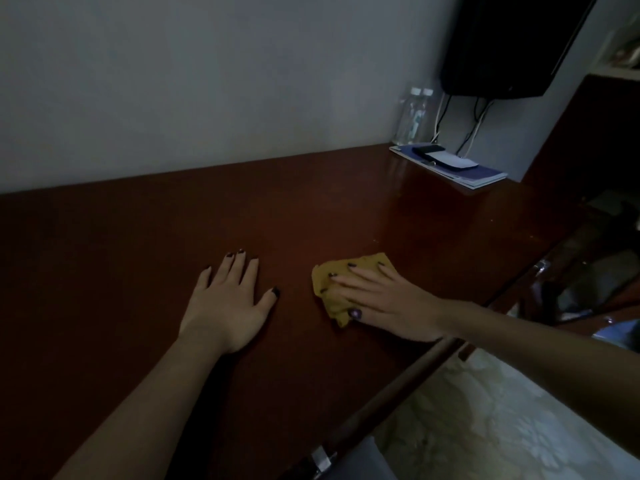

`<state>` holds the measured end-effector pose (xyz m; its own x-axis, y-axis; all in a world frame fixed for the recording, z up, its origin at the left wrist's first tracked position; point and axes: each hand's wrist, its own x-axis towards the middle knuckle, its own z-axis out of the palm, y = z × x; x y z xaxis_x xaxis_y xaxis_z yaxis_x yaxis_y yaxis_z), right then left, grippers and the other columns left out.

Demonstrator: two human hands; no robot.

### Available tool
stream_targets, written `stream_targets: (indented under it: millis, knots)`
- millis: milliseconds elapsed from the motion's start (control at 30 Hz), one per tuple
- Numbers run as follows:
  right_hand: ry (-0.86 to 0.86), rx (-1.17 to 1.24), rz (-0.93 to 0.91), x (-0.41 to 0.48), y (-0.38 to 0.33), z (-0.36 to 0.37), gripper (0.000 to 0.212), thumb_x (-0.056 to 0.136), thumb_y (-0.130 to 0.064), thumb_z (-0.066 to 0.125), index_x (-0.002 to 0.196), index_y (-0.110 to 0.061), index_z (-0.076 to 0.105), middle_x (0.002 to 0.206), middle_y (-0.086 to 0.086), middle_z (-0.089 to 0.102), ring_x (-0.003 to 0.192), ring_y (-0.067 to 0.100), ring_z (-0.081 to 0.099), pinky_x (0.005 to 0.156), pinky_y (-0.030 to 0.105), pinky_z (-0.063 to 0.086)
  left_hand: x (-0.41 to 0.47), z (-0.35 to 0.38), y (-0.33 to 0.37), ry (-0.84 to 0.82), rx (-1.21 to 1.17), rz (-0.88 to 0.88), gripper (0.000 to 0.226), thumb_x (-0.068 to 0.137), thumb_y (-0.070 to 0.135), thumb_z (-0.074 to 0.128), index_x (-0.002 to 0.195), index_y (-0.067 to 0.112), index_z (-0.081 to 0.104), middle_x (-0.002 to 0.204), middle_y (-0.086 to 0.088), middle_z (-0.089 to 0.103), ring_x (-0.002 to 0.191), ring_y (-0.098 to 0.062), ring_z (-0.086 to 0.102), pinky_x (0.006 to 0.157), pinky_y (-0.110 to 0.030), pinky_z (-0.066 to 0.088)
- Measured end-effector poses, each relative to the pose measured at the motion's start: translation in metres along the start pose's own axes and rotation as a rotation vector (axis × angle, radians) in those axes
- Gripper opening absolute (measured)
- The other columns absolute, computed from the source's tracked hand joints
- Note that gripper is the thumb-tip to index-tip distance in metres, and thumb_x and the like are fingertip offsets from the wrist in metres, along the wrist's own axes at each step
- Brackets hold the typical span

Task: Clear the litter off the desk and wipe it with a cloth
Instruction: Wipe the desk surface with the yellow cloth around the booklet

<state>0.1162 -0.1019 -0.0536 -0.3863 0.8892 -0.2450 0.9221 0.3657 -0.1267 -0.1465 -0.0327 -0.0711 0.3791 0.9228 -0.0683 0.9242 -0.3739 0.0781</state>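
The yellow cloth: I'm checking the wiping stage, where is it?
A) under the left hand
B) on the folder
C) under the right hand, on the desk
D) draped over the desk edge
C: the right hand presses the yellow cloth onto the desk; the left hand touches bare wood.

Palm-down left grip (227, 301) flat and splayed; right grip (379, 299) flat, pointing leftward.

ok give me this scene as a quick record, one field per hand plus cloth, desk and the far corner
left hand: flat on the desk, fingers spread, holds nothing
right hand: straight fingers pressing on the cloth
cloth: yellow, crumpled, under the right hand
desk: dark red-brown, glossy
far corner: two clear bottles and a blue folder by the wall
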Motion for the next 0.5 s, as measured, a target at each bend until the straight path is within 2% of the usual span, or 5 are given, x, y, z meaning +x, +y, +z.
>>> stream_targets:
  millis: [100, 300, 500]
  knots:
    - [0.040, 0.039, 0.107, 0.032, 0.018, -0.009, 0.061, 0.082, -0.069, 0.003, 0.140, -0.053, -0.008, 0.146, -0.034, -0.011, 0.141, 0.003, -0.016, 0.111, 0.038, -0.015, 0.000, 0.001, -0.001, -0.001, 0.001, 0.011, 0.071, 0.091, 0.062, 0.004, 0.148, 0.024, -0.013, 0.156, 0.002, -0.020, 0.143, -0.012, -0.018, 0.118, -0.039, -0.004]
    - [0.084, 0.051, 0.289, 0.091, 0.049, -0.026, 0.054, 0.095, -0.059, 0.010, 0.146, -0.045, 0.000, 0.156, -0.021, -0.006, 0.144, 0.010, -0.009, 0.113, 0.046, -0.008, 0.003, 0.001, -0.002, 0.018, -0.004, 0.012, 0.073, 0.088, 0.064, 0.004, 0.149, 0.026, -0.011, 0.157, 0.004, -0.018, 0.144, -0.012, -0.017, 0.118, -0.040, -0.004]
    - [0.085, 0.077, 0.335, 0.089, 0.036, -0.023, 0.054, 0.097, -0.055, 0.014, 0.147, -0.043, -0.002, 0.156, -0.019, -0.009, 0.144, 0.012, -0.013, 0.112, 0.050, -0.012, 0.004, -0.003, 0.000, 0.027, -0.059, -0.005, 0.072, 0.089, 0.065, 0.011, 0.150, 0.029, -0.006, 0.158, 0.006, -0.013, 0.144, -0.010, -0.014, 0.118, -0.040, -0.003]
